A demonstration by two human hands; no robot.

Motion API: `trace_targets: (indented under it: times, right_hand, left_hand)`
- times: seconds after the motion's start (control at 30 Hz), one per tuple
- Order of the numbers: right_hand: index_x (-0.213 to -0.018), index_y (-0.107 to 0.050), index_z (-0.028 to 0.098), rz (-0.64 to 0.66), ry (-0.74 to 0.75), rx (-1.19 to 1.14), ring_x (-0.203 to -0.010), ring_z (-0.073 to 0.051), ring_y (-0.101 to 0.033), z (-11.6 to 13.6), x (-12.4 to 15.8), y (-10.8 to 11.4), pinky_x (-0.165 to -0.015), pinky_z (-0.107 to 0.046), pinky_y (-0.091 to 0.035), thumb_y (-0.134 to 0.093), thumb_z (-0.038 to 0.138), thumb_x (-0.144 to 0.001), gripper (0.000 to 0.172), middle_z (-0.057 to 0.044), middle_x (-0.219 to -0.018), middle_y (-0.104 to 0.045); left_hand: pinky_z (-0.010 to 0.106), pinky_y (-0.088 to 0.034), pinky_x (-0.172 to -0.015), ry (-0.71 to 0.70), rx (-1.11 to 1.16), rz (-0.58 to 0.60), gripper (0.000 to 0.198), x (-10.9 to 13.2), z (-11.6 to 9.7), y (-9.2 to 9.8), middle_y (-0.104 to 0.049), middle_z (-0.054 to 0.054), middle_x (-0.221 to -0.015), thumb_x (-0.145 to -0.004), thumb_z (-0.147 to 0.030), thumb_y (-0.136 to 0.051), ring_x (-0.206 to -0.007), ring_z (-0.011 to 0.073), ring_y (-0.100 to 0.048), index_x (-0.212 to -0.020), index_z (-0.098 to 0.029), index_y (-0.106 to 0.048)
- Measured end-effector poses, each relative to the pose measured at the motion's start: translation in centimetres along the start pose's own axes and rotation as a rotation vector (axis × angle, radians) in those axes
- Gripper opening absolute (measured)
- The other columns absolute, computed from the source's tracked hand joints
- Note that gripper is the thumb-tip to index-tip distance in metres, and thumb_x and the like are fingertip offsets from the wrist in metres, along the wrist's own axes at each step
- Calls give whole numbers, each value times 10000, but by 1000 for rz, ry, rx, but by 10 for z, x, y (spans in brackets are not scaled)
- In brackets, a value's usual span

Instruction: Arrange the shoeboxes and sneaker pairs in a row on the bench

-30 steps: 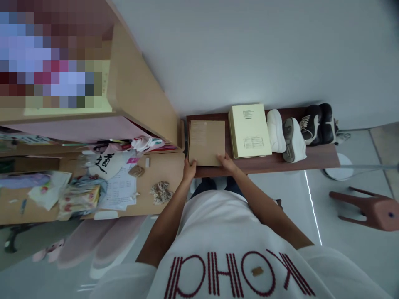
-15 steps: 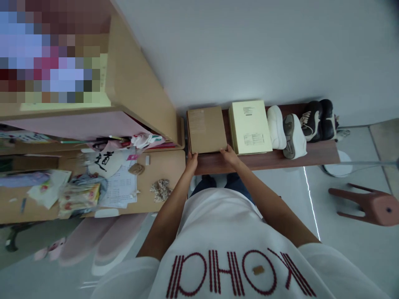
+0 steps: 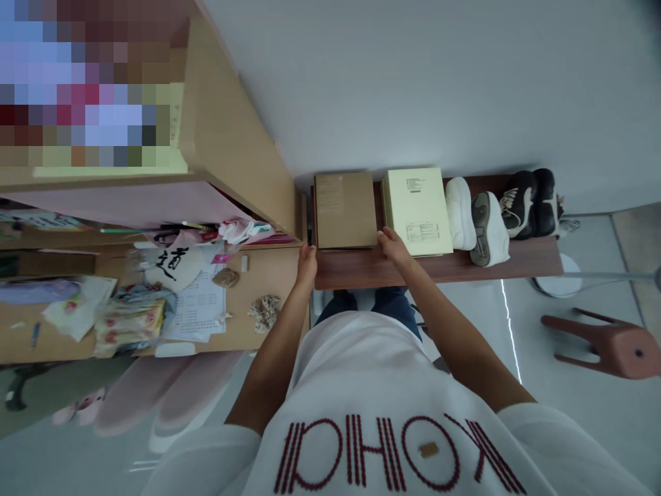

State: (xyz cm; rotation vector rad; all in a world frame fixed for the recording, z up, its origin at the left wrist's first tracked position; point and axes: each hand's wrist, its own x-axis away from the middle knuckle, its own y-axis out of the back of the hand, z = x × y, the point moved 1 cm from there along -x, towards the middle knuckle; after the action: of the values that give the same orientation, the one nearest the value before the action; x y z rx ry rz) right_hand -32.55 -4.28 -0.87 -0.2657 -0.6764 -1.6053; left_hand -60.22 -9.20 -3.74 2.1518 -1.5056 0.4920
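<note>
A brown cardboard box (image 3: 345, 210) lies on the left part of a dark wooden shelf (image 3: 356, 270), with its edges nearly square to the board. My left hand (image 3: 308, 263) is at the box's front left corner, its fingers along that side and partly hidden. On the other side, my right hand (image 3: 393, 245) touches the front right corner, in the narrow gap before a pale yellow box (image 3: 418, 212). The two hands hold the cardboard box between them.
White shoes (image 3: 459, 213) and black shoes (image 3: 543, 203) stand farther right on the shelf. To the left is a cluttered desk (image 3: 279, 275) with a tall wooden side panel (image 3: 242, 138). A reddish-brown stool (image 3: 620, 344) is at the right on the floor.
The cardboard box has turned slightly and now sits straighter, a little closer to the wall. My hands have moved from its front edge to its sides, a bit farther apart.
</note>
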Motion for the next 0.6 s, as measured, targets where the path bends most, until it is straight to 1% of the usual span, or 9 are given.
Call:
trace_targets:
  times: [0.07, 0.13, 0.23, 0.33, 0.4, 0.47, 0.53, 0.6]
  right_hand:
    - [-1504, -598, 231, -5, -71, -48, -1505, -333, -544, 7, 3, 5, -1229, -566, -466, -671, 492, -938, 627, -141, -1612, -583]
    - [-1464, -630, 262, 3, -75, -91, -1460, -323, -583, 9, 10, 8, -1203, -560, -495, -682, 478, -927, 581, -118, -1548, -643]
    - [-1417, -660, 273, 5, -73, -111, -1421, -323, -610, 2, 21, 7, -1194, -572, -497, -697, 500, -907, 560, -108, -1464, -702]
    - [-1422, -649, 263, 8, -90, -82, -1447, -327, -590, -11, 26, 0, -1226, -585, -458, -703, 499, -896, 579, -116, -1498, -680]
    - [-1464, -614, 273, -11, -73, -60, -1501, -318, -544, -16, 22, -7, -1267, -570, -410, -699, 502, -901, 614, -109, -1574, -622]
    - [-1526, -559, 252, -50, -32, -31, -1563, -306, -474, -15, 14, -13, -1312, -532, -350, -699, 517, -903, 692, -118, -1646, -547]
    - [-1581, -499, 174, -84, 0, 2, -1598, -312, -424, -10, 3, -18, -1336, -492, -310, -716, 520, -893, 800, -167, -1682, -490]
    - [-1610, -450, 96, -91, 11, 25, -1604, -333, -413, -3, -9, -23, -1338, -474, -312, -748, 507, -876, 892, -221, -1686, -466]
  left_hand:
    - [503, -412, -1272, 9, 3, 46, 557, 6, 0, 8, -578, 114, -1624, -1013, -442, -586, -1546, 283, -501, -1539, -263, -551]
    - [525, -438, -1249, 10, -3, 75, 540, 13, 2, 12, -638, 128, -1557, -992, -426, -623, -1499, 301, -555, -1502, -252, -592]
    - [513, -412, -1269, 0, -28, 62, 505, 24, 8, 13, -678, 142, -1499, -962, -360, -660, -1468, 311, -586, -1446, -217, -639]
    - [486, -374, -1294, 17, -48, 34, 533, 27, 14, 9, -668, 158, -1501, -941, -353, -700, -1477, 319, -578, -1447, -197, -633]
    - [476, -362, -1301, 22, -43, 20, 604, 20, 13, 5, -621, 168, -1558, -941, -371, -715, -1517, 317, -535, -1504, -198, -580]
    - [462, -339, -1312, -2, -29, 21, 671, 7, 7, 1, -559, 158, -1625, -948, -392, -719, -1572, 304, -465, -1564, -215, -517]
    - [449, -310, -1326, -30, -15, 41, 720, -11, -3, -4, -528, 137, -1657, -944, -437, -738, -1612, 297, -401, -1591, -244, -487]
    - [443, -285, -1335, -48, -13, 59, 770, -32, -14, -8, -522, 138, -1662, -921, -497, -771, -1627, 307, -371, -1593, -249, -489]
